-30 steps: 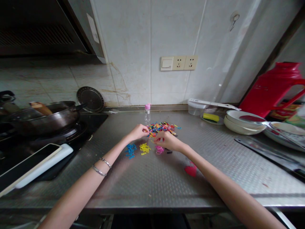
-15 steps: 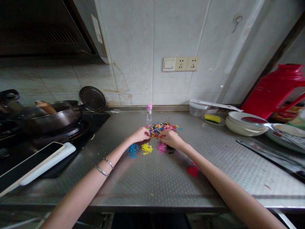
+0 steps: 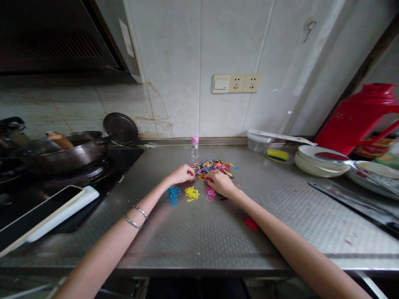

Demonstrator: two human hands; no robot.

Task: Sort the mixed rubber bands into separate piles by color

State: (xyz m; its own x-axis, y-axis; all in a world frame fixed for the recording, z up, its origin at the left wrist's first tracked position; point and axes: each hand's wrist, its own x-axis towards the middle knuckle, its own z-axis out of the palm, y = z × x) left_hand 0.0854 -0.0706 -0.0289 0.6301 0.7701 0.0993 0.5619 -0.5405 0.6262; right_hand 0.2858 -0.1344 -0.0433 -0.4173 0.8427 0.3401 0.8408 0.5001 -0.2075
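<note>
A mixed heap of small coloured rubber bands (image 3: 212, 166) lies on the steel counter. At its left edge my left hand (image 3: 183, 174) has its fingers pinched together; whatever is between them is too small to make out. My right hand (image 3: 220, 182) reaches into the heap's near side, fingers curled down, their tips by a yellow band. In front of the heap lie a blue pile (image 3: 173, 196), a yellow pile (image 3: 192, 193) and a pink pile (image 3: 210, 193) of bands. A few black bands (image 3: 223, 198) show partly under my right hand.
Behind the heap stands a small clear bottle (image 3: 195, 147) with a pink top. A red piece (image 3: 250, 223) lies by my right forearm. Left are a pan (image 3: 62, 153) and a phone (image 3: 40, 211); right are a sponge (image 3: 278, 155), bowls (image 3: 321, 164) and a knife (image 3: 352, 203).
My right hand has shifted slightly left and covers more of the black bands. My left hand has moved a little left and up, its fingers still pinched.
</note>
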